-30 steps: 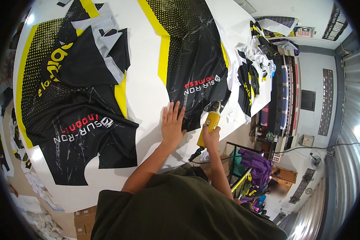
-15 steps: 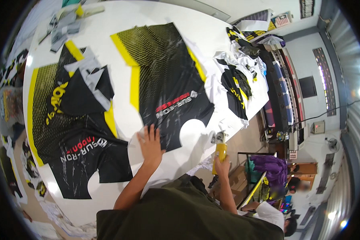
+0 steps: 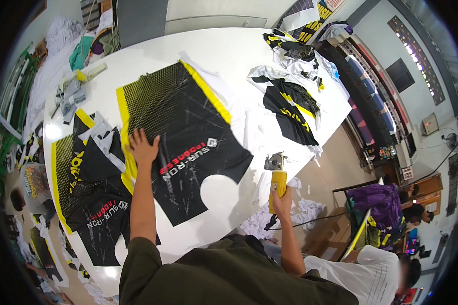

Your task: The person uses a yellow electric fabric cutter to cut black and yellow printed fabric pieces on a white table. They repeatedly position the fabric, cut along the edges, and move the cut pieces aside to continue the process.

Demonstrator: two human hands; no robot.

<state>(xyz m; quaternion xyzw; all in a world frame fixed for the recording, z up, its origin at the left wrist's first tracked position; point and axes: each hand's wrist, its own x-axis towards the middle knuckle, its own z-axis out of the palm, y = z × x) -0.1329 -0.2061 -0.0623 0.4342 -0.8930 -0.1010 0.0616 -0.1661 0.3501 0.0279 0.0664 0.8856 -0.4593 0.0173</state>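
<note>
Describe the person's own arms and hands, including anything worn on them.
The left hand and right hand are bare, with no gloves or wristwatch visible. Both forearms are uncovered. The left sleeve is plain dark olive green and ends near the elbow.

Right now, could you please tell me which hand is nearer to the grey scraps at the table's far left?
Left. The left hand is on the black panel, right of the grey scraps; the right hand, gripping the yellow cutter, is much farther right.
</note>
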